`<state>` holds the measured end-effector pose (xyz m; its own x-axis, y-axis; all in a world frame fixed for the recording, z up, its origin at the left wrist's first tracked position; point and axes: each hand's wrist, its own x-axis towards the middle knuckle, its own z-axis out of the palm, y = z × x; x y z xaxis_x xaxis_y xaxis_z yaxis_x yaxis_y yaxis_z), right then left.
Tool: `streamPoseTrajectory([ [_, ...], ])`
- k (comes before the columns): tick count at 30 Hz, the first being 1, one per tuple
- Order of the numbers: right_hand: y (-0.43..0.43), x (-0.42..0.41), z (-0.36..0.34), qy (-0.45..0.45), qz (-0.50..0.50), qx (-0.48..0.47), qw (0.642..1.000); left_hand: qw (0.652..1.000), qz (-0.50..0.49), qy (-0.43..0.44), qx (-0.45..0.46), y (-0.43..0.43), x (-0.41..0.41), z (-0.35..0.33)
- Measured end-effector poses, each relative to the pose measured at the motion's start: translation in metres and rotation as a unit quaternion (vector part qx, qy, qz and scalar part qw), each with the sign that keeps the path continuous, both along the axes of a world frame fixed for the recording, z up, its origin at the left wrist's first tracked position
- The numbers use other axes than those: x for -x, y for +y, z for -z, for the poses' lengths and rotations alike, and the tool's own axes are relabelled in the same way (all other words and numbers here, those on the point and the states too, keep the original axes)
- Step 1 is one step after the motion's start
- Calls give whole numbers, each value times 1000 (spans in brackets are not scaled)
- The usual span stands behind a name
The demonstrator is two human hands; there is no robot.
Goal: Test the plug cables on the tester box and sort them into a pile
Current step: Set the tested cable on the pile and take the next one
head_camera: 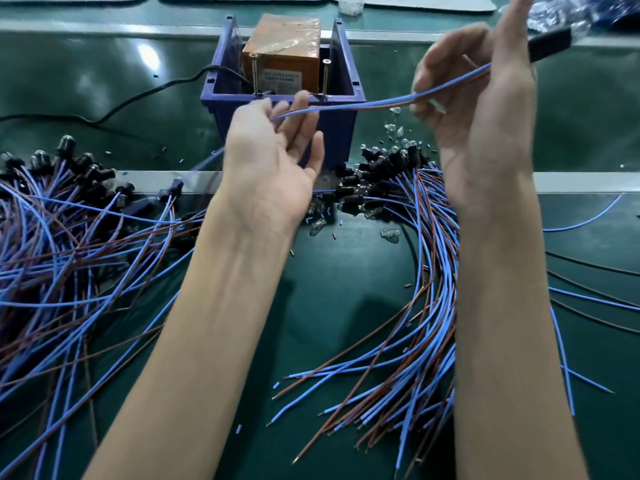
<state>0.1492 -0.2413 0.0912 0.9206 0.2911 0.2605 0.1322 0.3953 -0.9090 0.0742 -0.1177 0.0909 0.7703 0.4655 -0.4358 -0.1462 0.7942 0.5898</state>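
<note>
A blue-and-brown plug cable (374, 102) stretches between my hands in front of the tester box (287, 105), a blue bin holding an orange unit with two upright screws. My right hand (485, 109) is raised and grips the cable near its black plug (550, 43) at the upper right. My left hand (277, 147) is palm up in front of the box, fingers loosely bent, with the cable's free end lying across its fingertips. A pile of cables (69, 244) lies at the left, another pile (415, 271) at the right.
A black power cord (145, 93) runs left from the box. Loose small glass bulbs (391, 233) and wire scraps lie on the green mat between the piles. A metal rail (581, 181) crosses the bench. A clear bag of parts (568, 12) sits at the top right.
</note>
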Motion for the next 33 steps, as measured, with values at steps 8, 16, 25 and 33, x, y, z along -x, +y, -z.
streamPoseTrajectory([
  [8, -1, -4, 3, 19, 13, 20, 1000, 993, -110, -46, -4, 11, 0, -2],
  [16, 3, -5, 5, 12, -25, 28, 999, 977, -71, -10, -199, 3, -4, 2],
  [25, 1, 0, 6, -28, -32, 120, 992, 936, 80, -6, -344, 4, -7, 14],
  [33, 2, 0, 6, -31, -34, 138, 989, 900, 108, 40, -420, 2, -6, 15],
])
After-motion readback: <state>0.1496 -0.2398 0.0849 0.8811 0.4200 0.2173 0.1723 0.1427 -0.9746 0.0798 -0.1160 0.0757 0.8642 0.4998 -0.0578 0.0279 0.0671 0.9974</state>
